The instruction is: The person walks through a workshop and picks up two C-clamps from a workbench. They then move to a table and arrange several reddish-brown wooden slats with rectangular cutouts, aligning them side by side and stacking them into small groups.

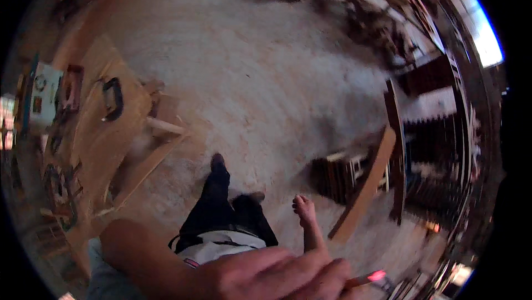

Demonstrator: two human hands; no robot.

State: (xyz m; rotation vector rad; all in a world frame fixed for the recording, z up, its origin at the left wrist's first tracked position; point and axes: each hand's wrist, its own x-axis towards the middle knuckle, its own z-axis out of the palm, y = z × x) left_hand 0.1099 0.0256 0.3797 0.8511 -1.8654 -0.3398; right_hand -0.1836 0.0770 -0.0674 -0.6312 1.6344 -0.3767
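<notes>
My left arm is bent across the lower edge. My left hand (277, 271) is large, close and blurred, with its fingers closed. At its fingertips is a thin brownish stick (361, 281) with a bright pink-red end; its exact kind is unclear. Lower down and farther off, my right hand (303, 209) hangs beside my body, its fingers curled loosely into a fist. I make out nothing in it. Nearest to that hand is a long brown board (366, 189), leaning at a slant.
A wooden worktable (88, 128) on the left holds a dark frame-shaped thing (113, 99). Stacked wooden pieces (338, 175) sit behind the leaning board. Dark racks (435, 139) line the right side. My dark-trousered legs (208, 200) stand on a dusty floor (249, 78).
</notes>
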